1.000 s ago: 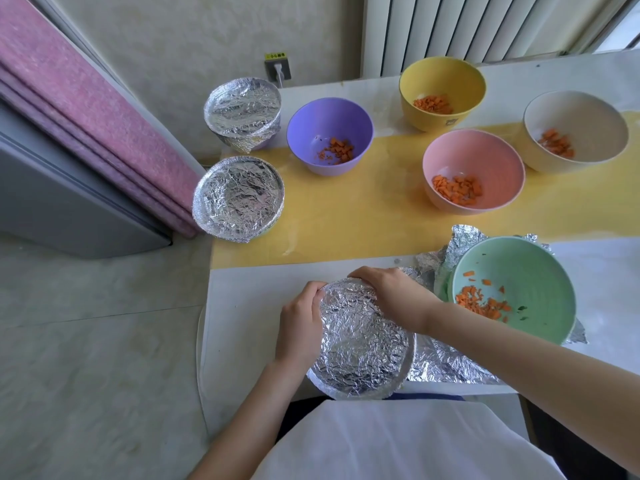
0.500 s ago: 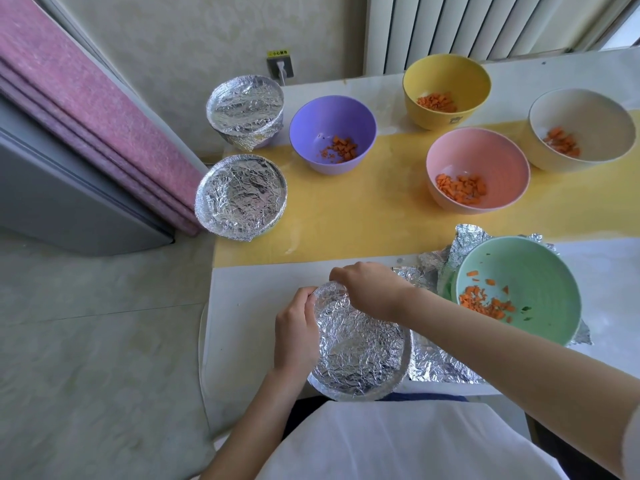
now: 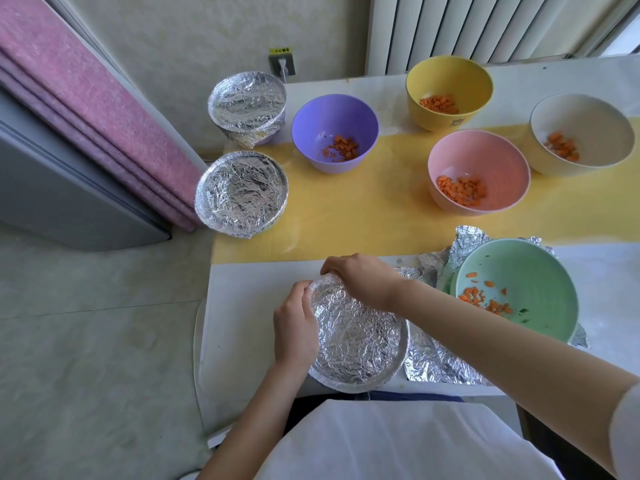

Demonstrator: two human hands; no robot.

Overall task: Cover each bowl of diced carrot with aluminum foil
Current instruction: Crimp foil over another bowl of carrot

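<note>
The person is working on the round bowl covered with crinkled silver aluminum foil [image 3: 356,337]. It stands at the near edge of the white surface [image 3: 249,289], just in front of the body. The left hand [image 3: 294,327] is at the left side of the rim, its fingers curled and pinching the foil edge. The right hand [image 3: 363,282] bends over the far rim, and its curled fingers press the foil down over the edge. I judge this to be the crimping step: the sheet lies over the top and only the border is being tightened.

Two finished foil-covered bowls [image 3: 241,194] stand at the far left, one behind the other. Five bowls are open and show diced carrot:
- the purple bowl [image 3: 334,133]
- the yellow bowl [image 3: 449,91]
- the pink bowl [image 3: 478,171]
- the cream-white bowl [image 3: 581,133]
- the light green bowl [image 3: 516,289], which sits on loose crumpled foil sheets [image 3: 440,365] just beside the right arm

The next move probably calls for releasing this bowl, setting it near the covered ones, and freeing a sheet from under the green bowl. This should be done gently, because thin foil tears easily.

A small yellow label [image 3: 280,50] above the wall socket [image 3: 282,65] carries dark characters, too small to read. A small mark on the side of the yellow bowl is also not readable.
</note>
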